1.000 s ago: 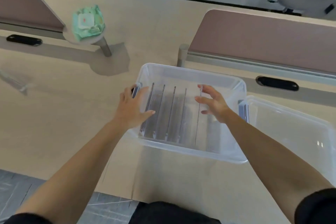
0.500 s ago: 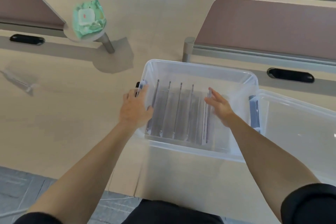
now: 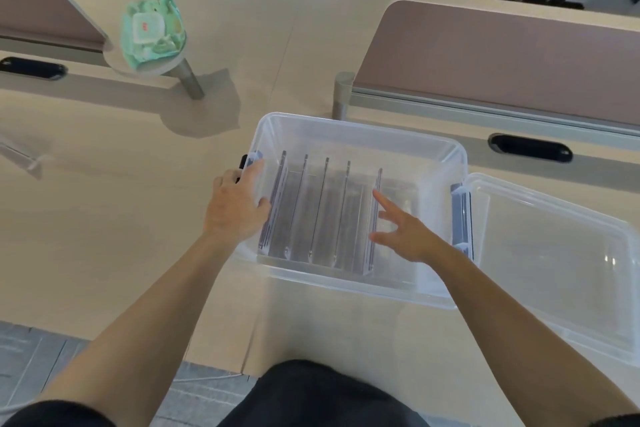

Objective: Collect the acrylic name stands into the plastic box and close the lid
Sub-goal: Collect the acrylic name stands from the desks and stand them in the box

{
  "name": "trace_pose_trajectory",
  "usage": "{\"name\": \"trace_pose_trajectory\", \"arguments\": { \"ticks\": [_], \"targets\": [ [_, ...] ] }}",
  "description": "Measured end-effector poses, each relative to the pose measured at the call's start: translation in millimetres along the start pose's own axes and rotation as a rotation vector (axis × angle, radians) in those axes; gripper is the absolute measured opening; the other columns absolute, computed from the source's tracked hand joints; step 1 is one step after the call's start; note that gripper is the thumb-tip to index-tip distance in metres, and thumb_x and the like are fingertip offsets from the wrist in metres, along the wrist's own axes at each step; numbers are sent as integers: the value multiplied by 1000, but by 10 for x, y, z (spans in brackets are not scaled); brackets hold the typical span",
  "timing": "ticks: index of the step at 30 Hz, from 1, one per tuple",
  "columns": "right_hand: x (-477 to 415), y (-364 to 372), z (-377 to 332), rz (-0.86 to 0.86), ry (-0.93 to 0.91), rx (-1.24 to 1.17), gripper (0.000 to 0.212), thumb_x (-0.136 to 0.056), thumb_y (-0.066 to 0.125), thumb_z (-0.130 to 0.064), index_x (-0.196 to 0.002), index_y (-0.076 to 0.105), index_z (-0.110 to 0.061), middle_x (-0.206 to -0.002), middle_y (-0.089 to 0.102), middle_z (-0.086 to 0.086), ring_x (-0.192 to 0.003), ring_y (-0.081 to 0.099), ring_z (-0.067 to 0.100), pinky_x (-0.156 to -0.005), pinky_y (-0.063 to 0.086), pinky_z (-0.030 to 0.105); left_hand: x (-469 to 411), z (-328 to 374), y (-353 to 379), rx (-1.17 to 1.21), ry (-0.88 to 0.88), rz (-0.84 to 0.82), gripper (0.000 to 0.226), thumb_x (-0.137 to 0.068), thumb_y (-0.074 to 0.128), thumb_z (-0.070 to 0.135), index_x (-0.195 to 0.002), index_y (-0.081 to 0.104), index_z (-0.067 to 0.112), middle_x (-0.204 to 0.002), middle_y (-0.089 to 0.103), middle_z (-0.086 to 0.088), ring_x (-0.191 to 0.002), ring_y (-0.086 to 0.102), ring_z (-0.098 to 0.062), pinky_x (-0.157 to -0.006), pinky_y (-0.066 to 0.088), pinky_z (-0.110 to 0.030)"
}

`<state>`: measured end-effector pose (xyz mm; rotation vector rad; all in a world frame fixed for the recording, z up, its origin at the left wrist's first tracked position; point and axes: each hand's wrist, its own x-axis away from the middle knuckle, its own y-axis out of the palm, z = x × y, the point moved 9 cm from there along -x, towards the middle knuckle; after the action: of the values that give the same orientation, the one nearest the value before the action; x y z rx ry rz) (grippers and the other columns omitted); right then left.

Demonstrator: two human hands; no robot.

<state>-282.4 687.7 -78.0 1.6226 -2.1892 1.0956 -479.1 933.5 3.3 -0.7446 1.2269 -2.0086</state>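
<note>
Your right hand [image 3: 407, 232] has its fingers [image 3: 382, 199] spread, clamped on nothing, touching the rightmost of the clear acrylic name stands [image 3: 325, 208] upright inside the translucent plastic box [image 3: 360, 135]. Your left hand [image 3: 235, 206] rests loosely open on the box's left rim. One nudge could topple the row; the clear lid [image 3: 554, 253] lies beside the box on the pale counter [image 3: 104, 218].

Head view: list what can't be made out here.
- Lid: its right edge is cut off by the frame.
- Acrylic name stands in the plastic box: clear, overlapping; exact count uncertain.
- Left hand: fingertips hidden behind the box wall.
- Wipes pack: label too small.
</note>
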Motion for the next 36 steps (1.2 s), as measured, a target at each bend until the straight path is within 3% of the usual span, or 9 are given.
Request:
{"name": "trace_pose_trajectory", "arguments": {
  "ticks": [3,6,8,10,13,21,24,28,36],
  "targets": [
    [-43,12,-39,5,-34,-19,85,-90,66,-43,-142,4,-70,-160,31,-10,-142,39,23,-107,45,51,3,1,-7,-1,-7,0,68,-86,59,24,-147,31,36,-124,49,-11,-118,38,-32,-90,44,-42],
    [-55,47,-58,1,-49,-49,86,-89,66,-44,-140,3,-72,-161,28,-8,-144,37,22,-106,46,53,10,7,-6,6,-5,-1,66,-87,59,23,-146,33,35,-124,47,-11,-120,38,-32,-89,44,-41],
    [-69,56,-67,4,-54,-55,87,-90,66,-42,-141,2,-71,-161,28,-5,-135,49,22,-101,52,48,10,5,-8,9,-6,1,65,-86,60,22,-145,34,35,-126,45,-11,-121,38,-32,-89,45,-42],
    [-89,71,-56,-2,-60,-63,87,-91,66,-40,-141,1,-71,-162,28,-3,-112,64,19,-92,57,43,11,4,-13,9,-11,5,65,-86,60,22,-145,35,35,-127,43,-10,-121,39,-32,-89,45,-42],
    [-113,95,-56,-11,-61,-80,88,-91,65,-40,-143,1,-68,-162,27,-1,-102,68,17,-89,59,41,7,5,-14,5,-16,2,66,-86,60,21,-145,35,34,-128,43,-10,-121,38,-31,-89,45,-41],
    [-73,114,-143,-14,-65,-76,85,-93,63,-38,-138,-2,-70,-163,25,0,-113,66,23,-89,59,42,6,4,-6,7,-15,1,66,-86,60,22,-146,35,33,-128,44,-10,-121,38,-31,-89,45,-40],
    [-70,123,-170,-11,-70,-70,85,-92,64,-39,-135,-2,-72,-163,25,-1,-132,53,26,-87,59,40,4,11,-5,7,-13,-2,66,-86,61,21,-146,35,33,-128,45,-9,-120,38,-31,-89,44,-39],
    [-77,140,-189,-11,-74,-72,88,-91,65,-39,-139,-2,-71,-163,23,-4,-142,40,24,-85,60,39,1,11,-12,10,-10,-1,66,-86,61,20,-146,35,31,-128,47,-9,-119,38,-32,-91,43,-39],
    [-105,170,-178,-23,-50,-103,89,-94,63,-34,-145,-2,-66,-164,21,-5,-144,37,26,-91,57,44,4,7,-11,7,-17,-5,66,-87,61,22,-146,34,33,-127,47,-8,-120,38,-31,-90,45,-41]
  ]
}}
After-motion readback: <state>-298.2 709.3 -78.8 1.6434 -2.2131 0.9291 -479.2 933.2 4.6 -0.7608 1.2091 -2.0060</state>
